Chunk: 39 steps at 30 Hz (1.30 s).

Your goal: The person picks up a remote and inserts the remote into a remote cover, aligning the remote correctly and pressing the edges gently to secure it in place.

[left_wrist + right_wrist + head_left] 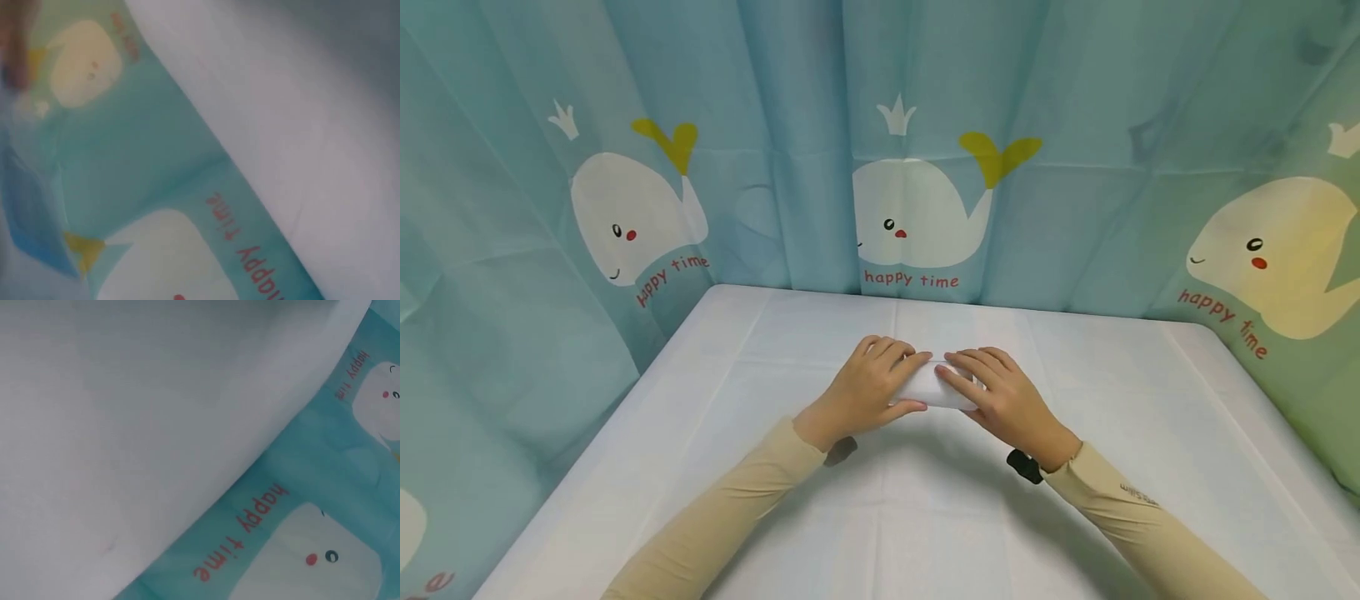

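Both hands hold one small white box-like object point(931, 387) above the white table, in the middle of the head view. My left hand point(874, 385) grips its left end, fingers over the top and thumb along the lower edge. The other end is held by my right hand point(996, 390), whose fingers lie across the top and front while the thumb is mostly hidden beneath. Fingers cover much of the object, so its exact kind cannot be told. In the left wrist view, a blurred blue-grey shape point(37, 219) shows at the left edge, below a blurred bit of hand.
A white cloth covers the table point(820, 533), and the hands' shadows fall on it. Behind and beside the table hangs a blue-green curtain point(805, 217) printed with white whales and red lettering. A dark band point(1024, 466) sits at the right wrist.
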Motion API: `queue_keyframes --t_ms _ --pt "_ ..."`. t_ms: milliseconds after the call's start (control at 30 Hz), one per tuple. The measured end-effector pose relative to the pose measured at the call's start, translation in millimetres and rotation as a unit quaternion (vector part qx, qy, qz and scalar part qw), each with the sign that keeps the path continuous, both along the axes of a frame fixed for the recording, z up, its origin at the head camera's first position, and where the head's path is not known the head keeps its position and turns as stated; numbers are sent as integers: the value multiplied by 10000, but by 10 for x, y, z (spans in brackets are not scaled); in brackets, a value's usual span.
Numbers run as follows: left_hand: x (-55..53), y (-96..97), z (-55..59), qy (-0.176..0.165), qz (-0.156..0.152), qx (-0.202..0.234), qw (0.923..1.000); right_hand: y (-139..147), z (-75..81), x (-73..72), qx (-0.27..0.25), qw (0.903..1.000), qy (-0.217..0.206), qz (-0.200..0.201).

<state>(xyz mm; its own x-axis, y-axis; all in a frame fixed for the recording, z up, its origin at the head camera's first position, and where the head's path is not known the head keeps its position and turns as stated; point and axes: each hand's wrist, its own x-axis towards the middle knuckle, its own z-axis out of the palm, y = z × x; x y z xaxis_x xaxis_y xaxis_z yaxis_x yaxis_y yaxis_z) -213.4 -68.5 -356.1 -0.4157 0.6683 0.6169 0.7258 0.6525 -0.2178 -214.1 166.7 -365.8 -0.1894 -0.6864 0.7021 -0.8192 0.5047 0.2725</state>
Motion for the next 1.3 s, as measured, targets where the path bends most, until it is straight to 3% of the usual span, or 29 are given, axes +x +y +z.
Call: queue_keyframes --t_ms 133,267,400,533,633,767,900,1067,1300 --pt "0 -24 46 -288 -159 68 9994 5 -16 -6 -336 9994 31 35" --pt "-30 -109 117 -131 -259 202 9994 28 -4 -14 -983 9934 -586 18" --pt "-78 -178 151 708 -122 207 9972 77 12 -13 -1638 9727 -1640 -80" --pt "-117 -202 136 1368 65 134 9905 94 46 -14 -1825 9491 -2556 -234" --pt "-124 -217 124 1396 123 54 9901 95 82 -17 -1718 9326 -3154 -348" --pt "-115 -235 127 933 157 -71 9955 118 121 -13 -1514 9181 -3645 -373" --pt "-102 -253 146 424 209 -98 9988 147 143 -26 -1134 9343 -3361 -352" --pt "-106 -281 159 140 137 20 9998 183 162 -70 -875 9616 -2595 -167" --pt "-116 -311 130 -127 -20 392 9991 217 172 -71 -547 9788 -1956 -248"
